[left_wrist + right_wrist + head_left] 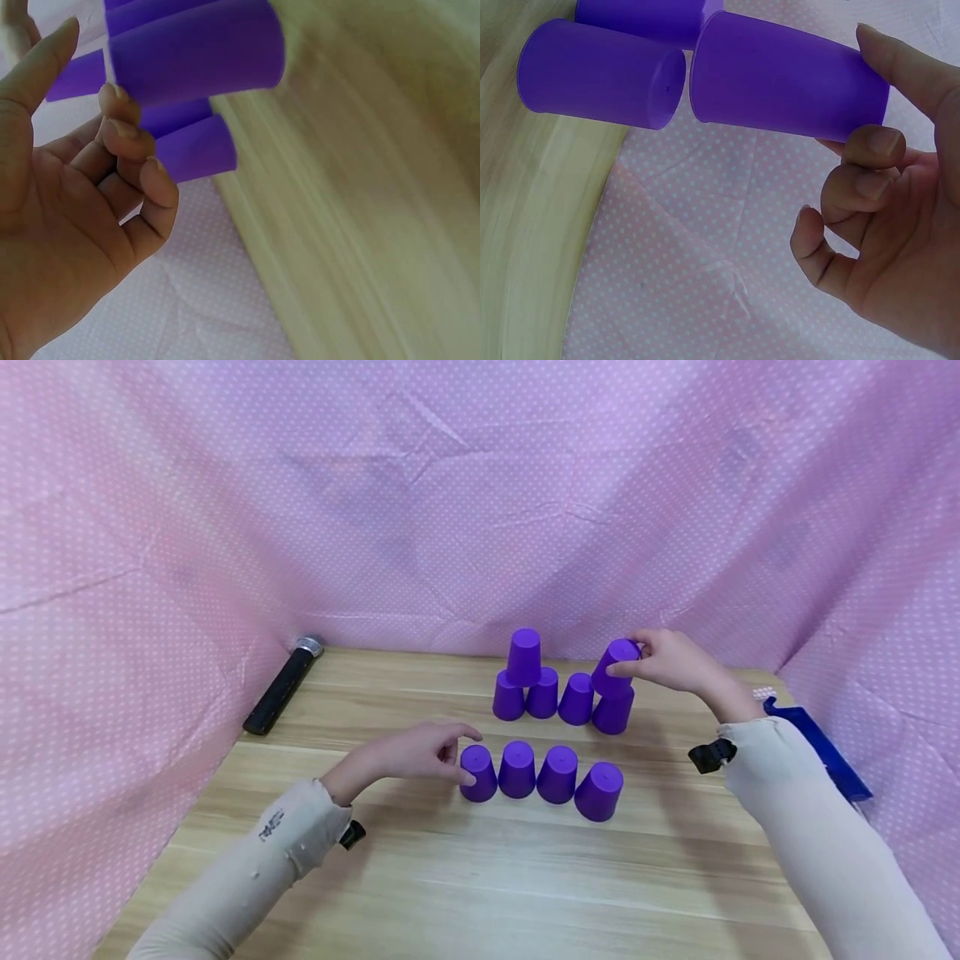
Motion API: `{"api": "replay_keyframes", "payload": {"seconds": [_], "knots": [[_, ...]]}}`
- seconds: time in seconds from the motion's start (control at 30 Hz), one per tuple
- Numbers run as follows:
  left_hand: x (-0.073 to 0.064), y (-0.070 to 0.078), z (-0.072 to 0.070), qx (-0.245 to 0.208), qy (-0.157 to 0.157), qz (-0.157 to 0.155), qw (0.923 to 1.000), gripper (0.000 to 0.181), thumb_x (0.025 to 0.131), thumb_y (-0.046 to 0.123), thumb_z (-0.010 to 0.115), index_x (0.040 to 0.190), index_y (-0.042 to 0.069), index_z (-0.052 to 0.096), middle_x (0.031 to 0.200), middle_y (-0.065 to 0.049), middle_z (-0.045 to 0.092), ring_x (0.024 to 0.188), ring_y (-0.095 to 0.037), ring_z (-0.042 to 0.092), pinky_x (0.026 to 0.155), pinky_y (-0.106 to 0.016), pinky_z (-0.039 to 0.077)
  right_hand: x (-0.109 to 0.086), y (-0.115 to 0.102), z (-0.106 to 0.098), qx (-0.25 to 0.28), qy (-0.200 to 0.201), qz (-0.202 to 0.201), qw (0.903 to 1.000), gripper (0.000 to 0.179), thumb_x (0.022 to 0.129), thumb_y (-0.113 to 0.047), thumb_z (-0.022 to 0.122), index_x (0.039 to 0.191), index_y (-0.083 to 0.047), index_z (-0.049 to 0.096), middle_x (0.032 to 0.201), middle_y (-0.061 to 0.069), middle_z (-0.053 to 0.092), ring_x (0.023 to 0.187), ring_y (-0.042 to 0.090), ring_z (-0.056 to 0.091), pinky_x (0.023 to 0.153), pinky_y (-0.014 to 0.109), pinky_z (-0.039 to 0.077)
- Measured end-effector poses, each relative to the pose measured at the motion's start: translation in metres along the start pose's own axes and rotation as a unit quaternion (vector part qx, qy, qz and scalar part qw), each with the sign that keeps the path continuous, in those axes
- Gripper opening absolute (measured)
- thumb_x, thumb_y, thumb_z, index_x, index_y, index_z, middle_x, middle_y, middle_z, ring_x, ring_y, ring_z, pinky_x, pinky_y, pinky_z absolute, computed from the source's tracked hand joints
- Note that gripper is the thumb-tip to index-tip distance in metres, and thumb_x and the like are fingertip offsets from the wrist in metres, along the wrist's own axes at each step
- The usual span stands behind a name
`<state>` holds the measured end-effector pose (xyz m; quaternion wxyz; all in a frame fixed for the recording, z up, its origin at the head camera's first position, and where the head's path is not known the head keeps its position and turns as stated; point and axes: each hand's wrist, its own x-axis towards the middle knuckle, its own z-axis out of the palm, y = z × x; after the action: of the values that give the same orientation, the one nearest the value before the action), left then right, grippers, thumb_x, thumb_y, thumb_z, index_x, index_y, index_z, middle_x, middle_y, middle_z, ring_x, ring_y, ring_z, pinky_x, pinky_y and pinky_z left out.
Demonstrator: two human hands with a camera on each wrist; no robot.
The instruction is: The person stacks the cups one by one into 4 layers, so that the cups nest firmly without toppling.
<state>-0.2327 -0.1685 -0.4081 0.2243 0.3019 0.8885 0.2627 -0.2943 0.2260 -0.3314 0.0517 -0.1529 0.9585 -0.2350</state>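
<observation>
In the head view, my right hand [671,664] pinches an upside-down purple cup [617,662] near its base, between thumb and fingers. The held cup's rim is right at the base of the rightmost rear cup [613,712]. My left hand [416,752] is beside the leftmost front cup [478,781], thumb overlapping its side and index finger above. In the left wrist view, thumb and fingers of the left hand [71,195] stand apart close to a purple cup's [199,52] base. Another cup [524,656] stands on the left pair of rear cups [509,700].
Three more inverted purple cups, including the rightmost front cup [600,792], continue the front row. A black microphone [281,689] lies at the table's left edge, and a blue tray-like object [821,747] at the right. Pink dotted cloth [480,510] surrounds the wooden table [495,893].
</observation>
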Motion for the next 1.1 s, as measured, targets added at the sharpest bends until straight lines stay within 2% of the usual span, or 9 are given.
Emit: {"api": "replay_keyframes", "payload": {"seconds": [0.17,0.33,0.8,1.1], "knots": [[0.002,-0.003,0.009,0.018,0.018,0.003,0.9997,0.064,0.084,0.049,0.077,0.138,0.020,0.055,0.078,0.008,0.060,0.069,-0.006,0.054,0.064,-0.027,0.047,0.006,0.003,0.003,-0.010,-0.002,0.009,0.9999,0.057,0.087,-0.052,0.072,0.122,-0.008,0.064,0.083,0.003,0.063,0.075,0.019,0.055,0.063,0.033,0.042],[0.002,-0.002,0.014,0.026,0.026,0.006,0.9993,0.061,0.086,0.045,0.077,0.136,0.019,0.056,0.077,0.008,0.059,0.068,-0.006,0.053,0.063,-0.025,0.045,0.009,0.005,0.006,-0.008,-0.006,0.012,0.9999,0.056,0.088,-0.052,0.072,0.122,-0.007,0.064,0.083,0.004,0.064,0.074,0.019,0.055,0.062,0.033,0.042],[0.003,-0.001,0.015,0.033,0.034,0.006,0.9989,0.051,0.088,0.039,0.076,0.132,0.019,0.059,0.077,0.008,0.059,0.069,-0.007,0.053,0.064,-0.027,0.046,0.015,0.006,0.007,0.000,-0.007,0.018,0.9998,0.049,0.089,-0.048,0.071,0.116,-0.008,0.064,0.086,0.005,0.065,0.077,0.021,0.056,0.064,0.033,0.043],[0.006,-0.007,0.019,0.038,0.042,0.012,0.9983,0.049,0.087,0.041,0.076,0.130,0.022,0.060,0.078,0.010,0.060,0.071,-0.006,0.055,0.066,-0.026,0.047,0.016,0.006,0.008,-0.004,-0.004,0.017,0.9998,0.045,0.089,-0.048,0.072,0.112,-0.010,0.065,0.087,0.005,0.066,0.078,0.021,0.056,0.065,0.033,0.043]]}}
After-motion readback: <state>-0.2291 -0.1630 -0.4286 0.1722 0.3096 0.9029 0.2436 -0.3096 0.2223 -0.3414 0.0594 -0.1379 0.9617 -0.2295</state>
